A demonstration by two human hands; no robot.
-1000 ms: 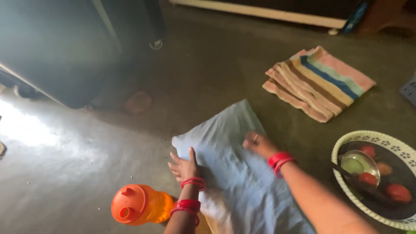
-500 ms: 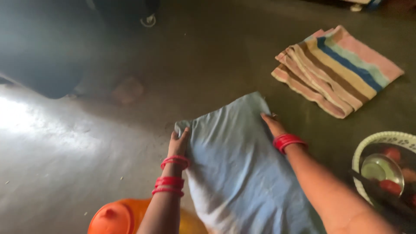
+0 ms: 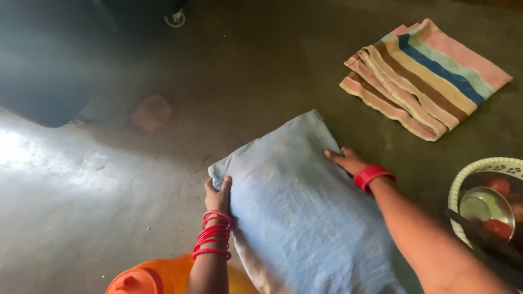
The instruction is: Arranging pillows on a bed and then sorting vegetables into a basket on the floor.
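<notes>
Far left: bare concrete floor [image 3: 81,218] with a bright glare patch; a dark bulky object [image 3: 43,65] sits at the upper left, kind not discernible. Bottom edge, left of centre: orange bottle [image 3: 147,277] with an orange lid, partly cut off by the frame, lying just beside the left forearm. Left hand [image 3: 218,193], red bangles at the wrist, rests against the left edge of the light blue cloth [image 3: 294,207], fingers together and curled at the hem; whether it pinches the fabric or merely presses it, cannot tell. Cloth lies flat on the floor in the centre, folded into a long shape running from the lower middle toward the upper middle. Right hand [image 3: 346,160], red bangle at the wrist, lies on the cloth's right edge, fingers extended and flat, palm down. Upper right: folded striped towel [image 3: 425,79] in pink, brown, blue and green, well apart from the cloth. Far right: white perforated basket [image 3: 463,179] holding a steel bowl [image 3: 485,207] and red round items [image 3: 498,228].
</notes>
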